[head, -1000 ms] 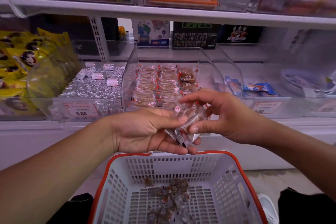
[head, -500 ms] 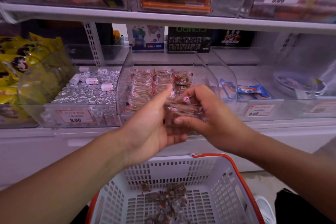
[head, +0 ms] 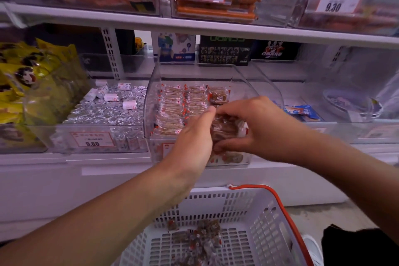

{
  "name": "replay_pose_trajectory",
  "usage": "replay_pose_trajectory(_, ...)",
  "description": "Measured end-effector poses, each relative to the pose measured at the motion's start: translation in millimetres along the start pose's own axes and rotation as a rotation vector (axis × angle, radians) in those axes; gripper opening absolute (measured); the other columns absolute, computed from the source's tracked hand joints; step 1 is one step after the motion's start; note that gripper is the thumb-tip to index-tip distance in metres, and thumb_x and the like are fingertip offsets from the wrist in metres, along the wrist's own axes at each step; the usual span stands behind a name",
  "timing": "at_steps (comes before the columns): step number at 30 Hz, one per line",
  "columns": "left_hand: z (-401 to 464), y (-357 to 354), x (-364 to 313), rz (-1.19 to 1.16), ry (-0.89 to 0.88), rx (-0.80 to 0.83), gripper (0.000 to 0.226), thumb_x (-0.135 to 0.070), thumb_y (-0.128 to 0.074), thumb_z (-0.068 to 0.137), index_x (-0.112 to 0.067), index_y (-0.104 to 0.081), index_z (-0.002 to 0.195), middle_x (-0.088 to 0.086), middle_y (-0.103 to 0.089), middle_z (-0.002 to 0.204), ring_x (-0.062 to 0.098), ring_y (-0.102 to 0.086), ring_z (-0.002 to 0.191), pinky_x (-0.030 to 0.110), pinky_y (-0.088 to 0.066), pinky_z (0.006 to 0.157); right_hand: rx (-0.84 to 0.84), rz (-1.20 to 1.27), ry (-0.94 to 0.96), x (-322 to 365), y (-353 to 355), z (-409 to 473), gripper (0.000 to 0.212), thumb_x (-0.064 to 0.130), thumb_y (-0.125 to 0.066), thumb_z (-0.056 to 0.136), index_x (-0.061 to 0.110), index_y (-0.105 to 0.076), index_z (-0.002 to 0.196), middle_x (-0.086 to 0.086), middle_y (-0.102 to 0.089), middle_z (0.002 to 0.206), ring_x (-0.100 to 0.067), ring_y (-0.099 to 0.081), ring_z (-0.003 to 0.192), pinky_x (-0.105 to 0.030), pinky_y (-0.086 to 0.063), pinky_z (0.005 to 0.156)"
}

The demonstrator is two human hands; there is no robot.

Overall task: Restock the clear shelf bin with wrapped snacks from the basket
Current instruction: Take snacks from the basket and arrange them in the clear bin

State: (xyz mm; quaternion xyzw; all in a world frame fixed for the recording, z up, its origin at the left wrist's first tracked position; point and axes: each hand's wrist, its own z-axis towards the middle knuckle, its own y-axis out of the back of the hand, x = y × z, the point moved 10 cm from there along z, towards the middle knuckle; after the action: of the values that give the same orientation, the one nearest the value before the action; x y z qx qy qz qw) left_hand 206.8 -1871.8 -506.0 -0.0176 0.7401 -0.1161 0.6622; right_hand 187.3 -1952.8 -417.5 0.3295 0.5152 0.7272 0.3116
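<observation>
We see a white shelf [head: 112, 158] carrying clear bins: the clear shelf bin [head: 151, 93] of wrapped snacks [head: 172, 110], flanked by foil-wrapped, possibly candy, pieces [head: 103, 112].

Both forearms [head: 121, 211] are bare, with no sleeves, watch or rings visible.
</observation>
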Motion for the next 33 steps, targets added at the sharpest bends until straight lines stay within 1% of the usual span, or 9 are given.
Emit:
replay_pose_trajectory(2,-1.2,-1.1,-20.4,0.140,-0.098,0.078,0.047,-0.060,-0.040,0.096,-0.023,-0.067,0.108,0.006,-0.075,0.097,0.019,-0.072,0.087,0.042,-0.061,0.077,0.036,0.012,-0.029,-10.9,9.7,7.9,0.034,0.047,-0.080,0.073,0.026,-0.069,0.096,0.013,-0.066,0.079,-0.002,-0.057,0.068,-0.016,-0.040,0.062)
replay_pose_trajectory(5,5.0,25.6,-64.1,0.535,-0.403,-0.055,0.027,-0.052,-0.038,0.101,-0.032,-0.057,0.103,-0.001,-0.065,0.090,0.010,-0.063,0.074,0.034,-0.055,0.064,0.115,-0.067,-0.143,-55.0,19.1,39.7,0.036,0.055,-0.076,0.071,0.028,-0.064,0.091,0.014,-0.061,0.074,-0.005,-0.055,0.066,-0.020,-0.037,0.056)
replay_pose_trajectory(8,17.3,36.5,-83.9,0.984,-0.614,-0.131,0.014,-0.029,-0.045,0.103,-0.023,-0.057,0.099,-0.009,-0.057,0.093,0.011,-0.055,0.087,0.022,-0.041,0.073,0.320,-0.273,-0.216,-100.8,-3.5,75.4,0.042,0.042,-0.080,0.076,0.018,-0.064,0.106,0.003,-0.062,0.092,-0.018,-0.056,0.084,-0.029,-0.043,0.071)
replay_pose_trajectory(11,29.8,32.6,-67.3,1.331,-0.643,-0.056,0.015,-0.024,-0.045,0.101,-0.020,-0.059,0.102,-0.003,-0.058,0.102,0.016,-0.049,0.099,0.032,-0.042,0.089,0.647,-0.258,-0.248,-124.7,-56.8,86.9,0.034,0.033,-0.076,0.082,0.022,-0.062,0.112,-0.001,-0.066,0.109,-0.020,-0.061,0.100,-0.043,-0.049,0.095)
replay_pose_trajectory(15,32.1,27.0,-52.3,1.540,-0.608,-0.006,0.019,-0.024,-0.042,0.099,-0.019,-0.058,0.106,0.002,-0.064,0.106,0.023,-0.054,0.098,0.041,-0.045,0.091,0.877,-0.331,-0.275,-135.1,-92.4,88.6,0.045,0.033,-0.074,0.084,0.020,-0.057,0.124,0.000,-0.063,0.118,-0.020,-0.060,0.105,-0.040,-0.047,0.093)
replay_pose_trajectory(20,30.5,27.5,-50.2,1.596,-0.612,0.002,0.019,-0.029,-0.038,0.101,-0.020,-0.055,0.104,0.004,-0.065,0.101,0.023,-0.051,0.079,0.035,-0.036,0.070,0.861,-0.323,-0.276,-135.7,-98.7,90.3,0.051,0.031,-0.075,0.084,0.017,-0.056,0.128,-0.001,-0.060,0.121,-0.023,-0.057,0.110,-0.041,-0.047,0.095)
replay_pose_trajectory(24,30.4,27.5,-50.6,1.583,-0.619,-0.004,0.020,-0.031,-0.036,0.102,-0.020,-0.054,0.103,0.005,-0.065,0.101,0.023,-0.047,0.076,0.034,-0.034,0.068,0.796,-0.326,-0.301,-139.8,-91.9,93.0,0.051,0.031,-0.075,0.083,0.019,-0.056,0.129,0.000,-0.066,0.117,-0.021,-0.060,0.105,-0.041,-0.047,0.097)
replay_pose_trajectory(28,30.9,27.5,-50.3,1.586,-0.624,-0.014,0.020,-0.031,-0.036,0.102,-0.021,-0.053,0.103,0.004,-0.064,0.100,0.020,-0.046,0.075,0.033,-0.034,0.067,0.622,-0.421,-0.304,-146.6,-73.6,107.9,0.047,0.034,-0.076,0.083,0.018,-0.055,0.122,-0.002,-0.063,0.112,-0.021,-0.056,0.096,-0.032,-0.043,0.079)
replay_pose_trajectory(33,30.3,27.0,-49.3,1.590,-0.622,-0.017,0.021,-0.031,-0.036,0.102,-0.020,-0.054,0.102,0.003,-0.064,0.098,0.020,-0.046,0.075,0.034,-0.035,0.069,0.586,-0.439,-0.279,-145.6,-70.6,111.5,0.043,0.037,-0.075,0.083,0.017,-0.057,0.116,-0.003,-0.063,0.112,-0.021,-0.056,0.097,-0.032,-0.043,0.080)
